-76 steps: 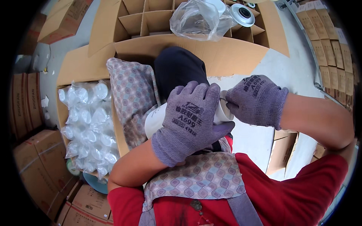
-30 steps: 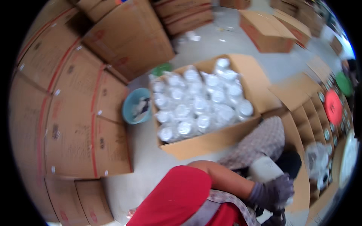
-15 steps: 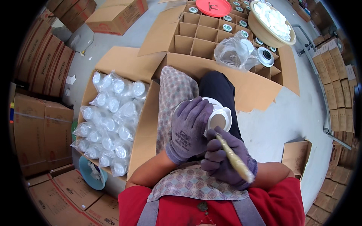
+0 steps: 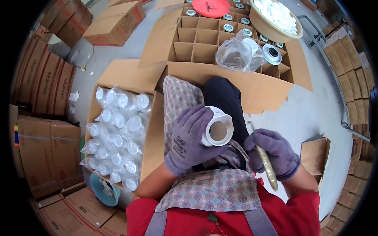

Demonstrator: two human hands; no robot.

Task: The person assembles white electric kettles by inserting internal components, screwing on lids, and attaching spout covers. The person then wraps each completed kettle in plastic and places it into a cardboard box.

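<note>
The left hand (image 4: 188, 138) has its grip wrapped around a white cup (image 4: 217, 130), held over the lap with its open mouth facing up toward the camera. The right hand (image 4: 272, 152) has its grip shut on a thin stick (image 4: 267, 166), just beside the cup but apart from it. Bare floor (image 4: 315, 106) opens to the right. On the left, a cardboard box (image 4: 154, 133) is full of bagged white cups (image 4: 118, 137). Ahead, a divided carton (image 4: 189, 49) has mostly empty cells; a clear bag (image 4: 235, 54) lies on its right side.
</note>
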